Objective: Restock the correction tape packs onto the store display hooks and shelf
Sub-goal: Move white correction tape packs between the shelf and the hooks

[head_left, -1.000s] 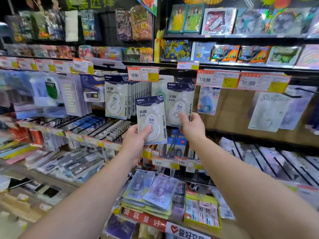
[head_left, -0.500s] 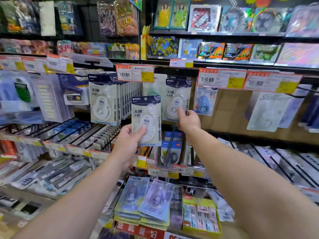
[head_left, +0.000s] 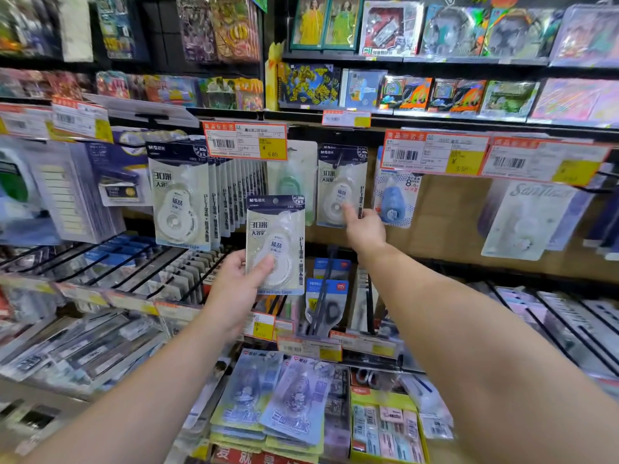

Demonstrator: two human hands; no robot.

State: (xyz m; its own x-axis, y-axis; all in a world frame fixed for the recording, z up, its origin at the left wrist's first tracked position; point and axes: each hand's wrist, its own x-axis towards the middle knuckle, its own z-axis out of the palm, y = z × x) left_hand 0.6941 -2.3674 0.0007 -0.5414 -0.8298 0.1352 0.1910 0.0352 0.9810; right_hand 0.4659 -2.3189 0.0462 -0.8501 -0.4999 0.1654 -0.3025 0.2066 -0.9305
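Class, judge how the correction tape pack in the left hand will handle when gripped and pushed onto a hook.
The pack probably stays stiff: held low by the left hand, it stands upright unbent. Likely light, since thumb and fingers alone carry it. Its glossy blister may feel slippery.

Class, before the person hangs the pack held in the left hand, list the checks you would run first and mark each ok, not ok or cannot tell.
1. Left hand grips the held pack firmly: ok.
2. Held pack upright, printed face forward: ok.
3. Hang hole at its top edge unobstructed: ok.
4. Right hand touches the hanging pack on the target hook: ok.
5. Free room left on that hook: cannot tell.
6. Held pack matches the hanging pack's design: ok.
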